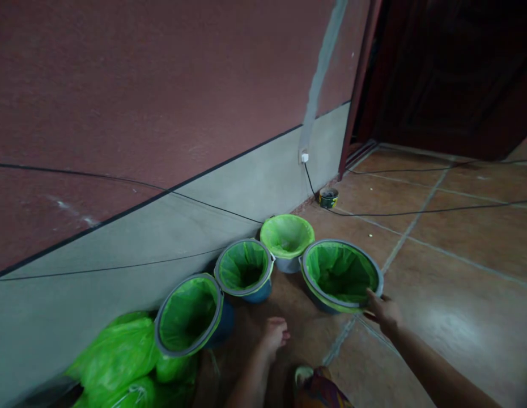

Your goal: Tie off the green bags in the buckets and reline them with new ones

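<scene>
Several small bins lined with green plastic bags stand on the tiled floor by the wall. My right hand [383,309] grips the near rim of the largest bin [340,276], fingers curled over its grey edge. My left hand [274,334] hangs loosely above the floor between that bin and the leftmost bin [189,315], fingers relaxed and slightly apart, holding nothing. Two more lined bins stand behind: a blue one [245,269] and a grey one [287,239] against the wall.
Tied green bags [119,362] lie at the lower left. A wall socket [305,157] feeds a black cable across the floor. A small tin [328,198] sits near the doorframe. A dark doorway opens at the upper right.
</scene>
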The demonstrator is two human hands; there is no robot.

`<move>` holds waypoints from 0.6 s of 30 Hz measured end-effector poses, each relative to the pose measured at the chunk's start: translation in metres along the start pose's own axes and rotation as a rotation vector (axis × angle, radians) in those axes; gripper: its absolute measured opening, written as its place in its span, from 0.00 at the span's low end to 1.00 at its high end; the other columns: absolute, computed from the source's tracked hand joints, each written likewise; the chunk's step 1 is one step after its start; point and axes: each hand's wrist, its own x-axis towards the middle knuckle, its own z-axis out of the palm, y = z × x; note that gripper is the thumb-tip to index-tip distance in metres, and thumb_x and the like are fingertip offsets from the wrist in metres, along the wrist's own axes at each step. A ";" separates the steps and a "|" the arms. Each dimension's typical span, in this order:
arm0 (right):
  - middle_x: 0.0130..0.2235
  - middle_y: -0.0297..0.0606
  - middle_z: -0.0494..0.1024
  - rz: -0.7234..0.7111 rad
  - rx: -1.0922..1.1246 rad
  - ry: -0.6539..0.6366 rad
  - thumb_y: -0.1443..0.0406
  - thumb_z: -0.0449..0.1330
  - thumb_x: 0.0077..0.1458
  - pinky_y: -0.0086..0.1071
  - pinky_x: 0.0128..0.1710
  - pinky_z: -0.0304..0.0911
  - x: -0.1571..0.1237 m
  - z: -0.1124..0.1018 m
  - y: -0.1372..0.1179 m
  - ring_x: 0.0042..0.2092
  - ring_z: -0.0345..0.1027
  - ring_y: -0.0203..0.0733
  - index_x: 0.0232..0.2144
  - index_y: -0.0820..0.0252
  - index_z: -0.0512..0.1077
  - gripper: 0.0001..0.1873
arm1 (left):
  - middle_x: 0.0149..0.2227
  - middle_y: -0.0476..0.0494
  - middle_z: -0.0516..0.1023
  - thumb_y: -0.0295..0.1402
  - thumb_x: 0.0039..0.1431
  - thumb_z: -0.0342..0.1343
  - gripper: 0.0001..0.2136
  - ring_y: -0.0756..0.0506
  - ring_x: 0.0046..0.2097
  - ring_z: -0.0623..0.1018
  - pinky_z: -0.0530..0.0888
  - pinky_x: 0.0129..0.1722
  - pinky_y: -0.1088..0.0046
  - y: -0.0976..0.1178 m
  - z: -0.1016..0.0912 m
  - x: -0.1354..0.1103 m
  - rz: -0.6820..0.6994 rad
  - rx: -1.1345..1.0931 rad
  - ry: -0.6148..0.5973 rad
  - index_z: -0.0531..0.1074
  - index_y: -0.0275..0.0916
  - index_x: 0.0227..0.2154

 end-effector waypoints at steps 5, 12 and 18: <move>0.36 0.43 0.75 0.123 0.128 -0.030 0.51 0.62 0.44 0.35 0.27 0.73 -0.043 0.020 0.010 0.32 0.74 0.46 0.35 0.56 0.66 0.20 | 0.31 0.46 0.78 0.34 0.46 0.63 0.13 0.48 0.31 0.78 0.70 0.35 0.72 -0.015 -0.062 -0.025 0.022 -0.077 0.061 0.71 0.37 0.35; 0.30 0.42 0.75 0.271 0.023 -0.363 0.52 0.62 0.40 0.36 0.32 0.72 -0.129 0.068 0.065 0.32 0.75 0.47 0.34 0.55 0.68 0.19 | 0.35 0.40 0.81 0.34 0.48 0.63 0.14 0.48 0.34 0.80 0.72 0.37 0.72 -0.027 -0.149 -0.094 0.124 -0.348 0.175 0.74 0.35 0.38; 0.26 0.44 0.77 0.020 -0.245 -0.712 0.59 0.60 0.41 0.38 0.30 0.70 -0.190 0.133 0.064 0.32 0.75 0.51 0.25 0.53 0.71 0.07 | 0.40 0.36 0.81 0.35 0.48 0.66 0.16 0.46 0.37 0.81 0.74 0.39 0.71 -0.065 -0.224 -0.192 0.265 -0.665 0.333 0.76 0.34 0.40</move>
